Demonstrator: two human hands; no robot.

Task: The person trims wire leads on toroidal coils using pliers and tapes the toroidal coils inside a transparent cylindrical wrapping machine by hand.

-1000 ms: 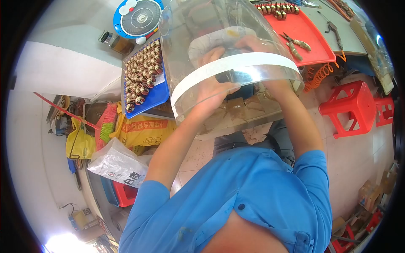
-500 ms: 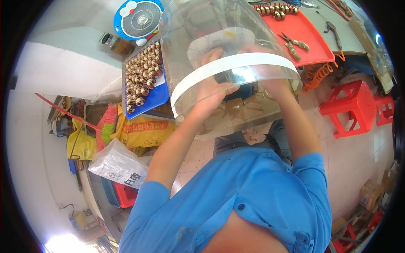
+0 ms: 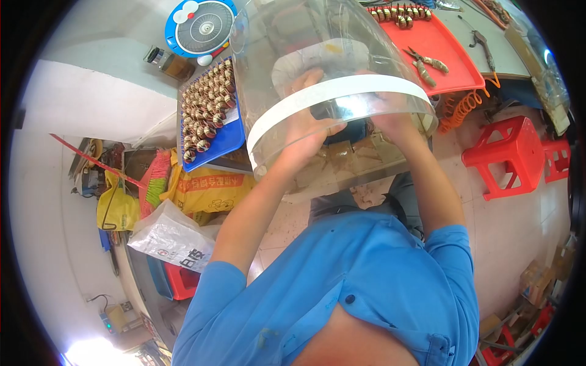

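Observation:
Both hands reach under a clear plastic cover (image 3: 274, 55) with a white band (image 3: 342, 90) along its front. My left hand (image 3: 305, 131) is curled, its thumb toward the middle, around something dark that I cannot make out. My right hand (image 3: 394, 119) is opposite it, on the right side under the cover; the band and a glare hide its fingers. Between the hands, a dark blue shape shows only in part. Beyond them, under the cover, lies a whitish pad (image 3: 323, 58) with a yellow stain. Brown taped blocks (image 3: 342, 157) line the near edge.
On the left, a blue tray (image 3: 223, 141) holds rows of brown-and-cream striped pieces, near a blue fan (image 3: 207, 28) and a jar (image 3: 171, 65). A red tray (image 3: 455, 58) on the right carries pliers (image 3: 424, 64) and more pieces. A red stool (image 3: 506, 155) stands at right.
My right hand has drawn back slightly toward me and to the left under the cover. My left hand and the cover look almost unmoved.

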